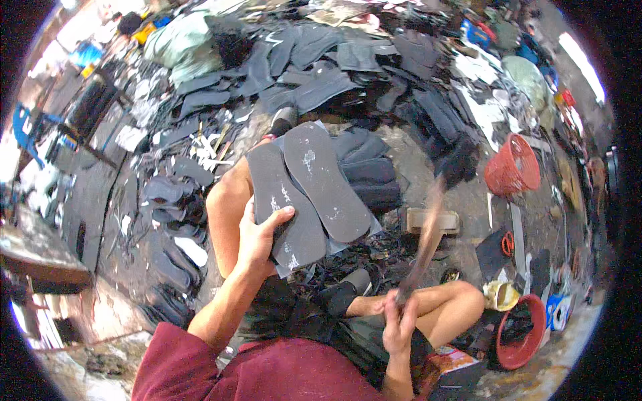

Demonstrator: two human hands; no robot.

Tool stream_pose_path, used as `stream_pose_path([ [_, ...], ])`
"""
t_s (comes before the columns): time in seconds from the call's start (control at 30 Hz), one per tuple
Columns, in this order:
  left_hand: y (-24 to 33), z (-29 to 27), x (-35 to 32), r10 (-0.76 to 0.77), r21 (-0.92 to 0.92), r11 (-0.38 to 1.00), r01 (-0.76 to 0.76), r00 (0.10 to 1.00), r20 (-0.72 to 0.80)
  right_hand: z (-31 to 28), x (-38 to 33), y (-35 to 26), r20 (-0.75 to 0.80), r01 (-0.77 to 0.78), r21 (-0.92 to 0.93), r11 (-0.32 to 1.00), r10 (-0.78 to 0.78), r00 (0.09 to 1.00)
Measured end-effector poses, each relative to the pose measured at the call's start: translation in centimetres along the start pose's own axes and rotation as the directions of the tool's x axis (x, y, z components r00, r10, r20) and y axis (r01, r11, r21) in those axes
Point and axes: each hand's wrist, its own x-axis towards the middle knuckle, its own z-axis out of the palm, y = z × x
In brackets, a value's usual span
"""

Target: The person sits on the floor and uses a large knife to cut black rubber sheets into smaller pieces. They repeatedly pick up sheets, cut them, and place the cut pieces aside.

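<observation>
My left hand (257,239) grips a thin grey sheet (376,226) by its lower left side, thumb on top. Two dark grey shoe soles lie on that sheet side by side: a left sole (275,184) under my thumb and a right sole (326,184), both with white smears. My right hand (399,327), over my right leg, is closed round the handle of a hammer (426,244). The handle slants up to the right; its dark head is smeared by motion and hard to make out against the black pieces behind it.
Black cut pieces (328,90) are heaped ahead. Stacked soles (174,197) lie at left. On the right are a red basket (511,167), a red bucket (511,361), orange-handled scissors (508,244), a yellow tub (500,295) and a pale block (433,222).
</observation>
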Motion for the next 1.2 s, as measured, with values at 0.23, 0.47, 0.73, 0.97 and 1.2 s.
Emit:
stream_pose_path([
  [0.23,0.4,-1.2,-1.8,-0.093,-0.081,0.993,0.087,0.993,-0.077,-2.1,-5.5,-1.9,0.231,0.166,-0.336,0.927,-0.090,0.969],
  [0.47,0.4,-0.9,-1.4,-0.120,-0.136,0.984,0.111,0.991,-0.055,-1.1,-4.8,-2.1,0.223,0.151,-0.424,0.893,-0.058,0.973],
  [0.73,-0.9,-1.4,-1.5,-0.064,-0.074,0.995,0.060,0.996,-0.055,4.7,-0.6,-1.7,0.219,0.295,-0.420,0.858,-0.220,0.951],
  [0.97,-0.8,-2.5,-1.7,-0.111,-0.051,0.993,0.110,0.993,-0.028,6.8,3.7,-1.3,0.308,0.326,-0.420,0.847,-0.205,0.929],
  [1.2,-1.5,-3.0,-1.8,-0.089,0.068,0.993,0.093,0.994,-0.068,7.8,4.8,-0.4,0.320,0.305,-0.473,0.826,-0.161,0.933],
])
